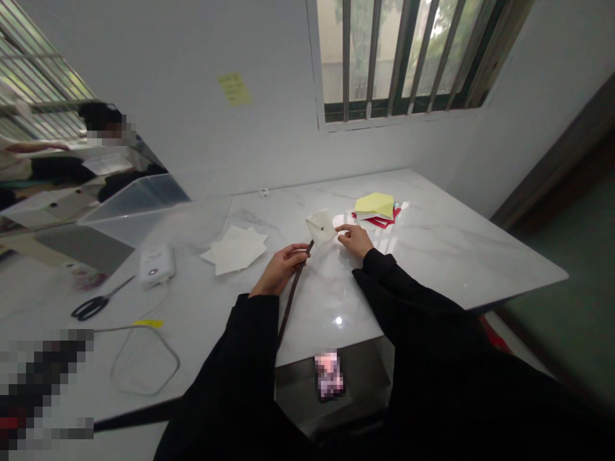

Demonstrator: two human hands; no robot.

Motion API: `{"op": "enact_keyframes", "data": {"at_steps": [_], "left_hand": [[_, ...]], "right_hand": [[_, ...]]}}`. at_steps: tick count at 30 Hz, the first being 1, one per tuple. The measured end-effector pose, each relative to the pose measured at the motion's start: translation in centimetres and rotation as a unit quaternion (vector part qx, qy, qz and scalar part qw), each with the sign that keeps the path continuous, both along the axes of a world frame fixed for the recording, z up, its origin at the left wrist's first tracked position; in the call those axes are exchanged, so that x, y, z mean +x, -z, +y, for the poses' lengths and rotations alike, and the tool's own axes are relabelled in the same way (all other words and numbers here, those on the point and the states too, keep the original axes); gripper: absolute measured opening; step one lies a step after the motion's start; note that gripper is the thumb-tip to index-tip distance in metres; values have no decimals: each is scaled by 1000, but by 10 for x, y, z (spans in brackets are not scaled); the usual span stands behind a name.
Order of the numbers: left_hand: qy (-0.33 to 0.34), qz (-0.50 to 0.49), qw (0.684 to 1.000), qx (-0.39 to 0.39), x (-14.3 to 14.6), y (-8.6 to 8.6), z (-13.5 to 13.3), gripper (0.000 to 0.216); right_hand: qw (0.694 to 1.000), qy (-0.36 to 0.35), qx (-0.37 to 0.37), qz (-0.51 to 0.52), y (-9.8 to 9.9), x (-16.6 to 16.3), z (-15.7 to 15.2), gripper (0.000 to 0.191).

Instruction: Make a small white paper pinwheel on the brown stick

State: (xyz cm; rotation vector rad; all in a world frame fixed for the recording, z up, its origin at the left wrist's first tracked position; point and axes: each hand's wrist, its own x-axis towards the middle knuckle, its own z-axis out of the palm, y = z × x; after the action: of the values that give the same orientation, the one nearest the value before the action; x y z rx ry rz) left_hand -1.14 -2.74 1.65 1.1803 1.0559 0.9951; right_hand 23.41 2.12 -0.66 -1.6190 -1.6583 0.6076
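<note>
My left hand (281,266) is closed round a thin brown stick (294,288), which slants down toward the table's front edge. At the stick's top is a white paper pinwheel (314,225) with a small dark dot near its middle. My right hand (355,241) is at the pinwheel's right side, index finger stretched to its edge and the other fingers bent. No held thing shows between those fingers. Left of the pinwheel lie overlapping white paper sheets (235,250). Behind my right hand is a pile of yellow, white and red paper (375,206).
On the left of the marbled table (442,256) are black-handled scissors (91,307), a white power strip (157,264) with a grey cable (175,352), and a clear plastic box (139,205). A phone (329,374) lies below the front edge. Another person (103,121) sits far left.
</note>
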Motion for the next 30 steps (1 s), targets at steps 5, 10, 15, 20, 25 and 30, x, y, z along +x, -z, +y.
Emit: {"op": "enact_keyframes", "data": {"at_steps": [5, 10, 15, 20, 25, 30], "left_hand": [[-8, -12, 1000, -6, -2, 2, 2, 44], [-14, -11, 1000, 1, -2, 3, 3, 46], [-79, -42, 996, 1, 0, 2, 3, 47], [-70, -37, 997, 5, 0, 1, 3, 46], [-58, -32, 998, 1, -1, 3, 3, 45], [-61, -25, 998, 5, -1, 3, 3, 46]], "right_hand": [[1000, -11, -2, -16, 1, 1, 0, 39], [999, -35, -10, -10, -1, 2, 0, 42], [992, -108, -39, -48, -2, 4, 1, 26], [995, -84, -22, -50, -1, 3, 0, 27], [996, -78, -27, -45, -1, 1, 0, 24], [999, -19, -22, -21, 0, -1, 0, 17]]}}
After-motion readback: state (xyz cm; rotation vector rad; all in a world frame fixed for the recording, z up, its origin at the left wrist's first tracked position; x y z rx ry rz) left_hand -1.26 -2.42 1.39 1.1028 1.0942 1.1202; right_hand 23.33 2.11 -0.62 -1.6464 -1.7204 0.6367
